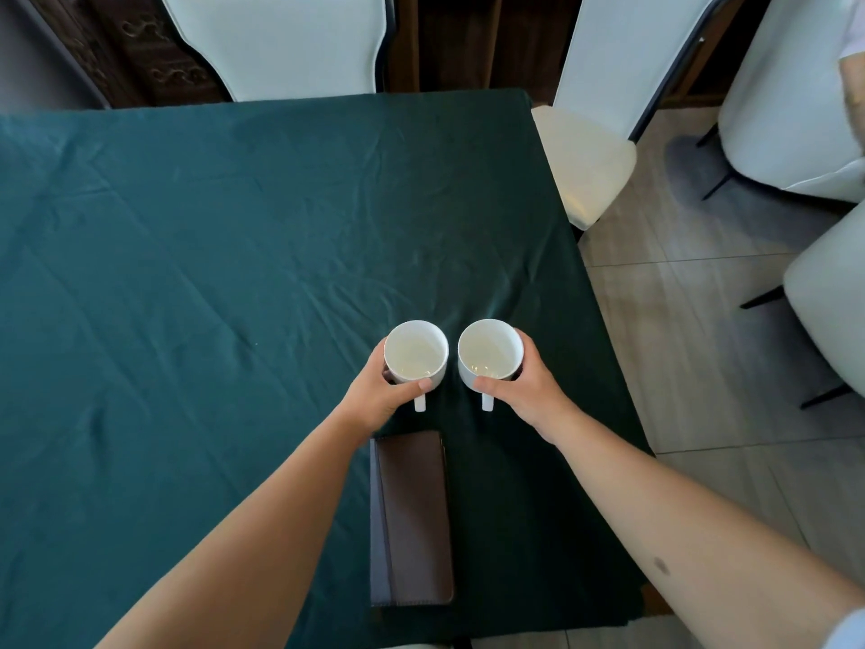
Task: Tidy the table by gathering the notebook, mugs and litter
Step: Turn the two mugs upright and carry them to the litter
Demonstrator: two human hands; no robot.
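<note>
Two white mugs side by side near the table's right edge, toward the near side, just apart and not touching. Left hand wrapped around the left mug, thumb across the near wall right above the handle; right hand gripping the right mug the same way, mirror image. Both handles pointing straight back at the body, poking out under the thumbs. Both upright, insides pale, maybe a thin film of liquid at the bottom, hard to call.

Key bit for whatever comes next: brown notebook lying flat just nearer than the mugs, close to the near edge, long axis running near-to-far, its far end almost under the left mug's handle. Sits a bit closer to the left hand than the right, directly below the left forearm. So probably mugs getting parked together just beyond the notebook, or lifted off together; can't tell from here if they're resting on the cloth or slightly raised. Worth keeping them level either way.

No litter visible anywhere on the cloth except maybe a tiny speck out toward the middle, too small to tell.

Surface: dark green tablecloth, creased all over. Pale upholstered chairs along the far edge and off the right side, grey tiled floor to the right.
</note>
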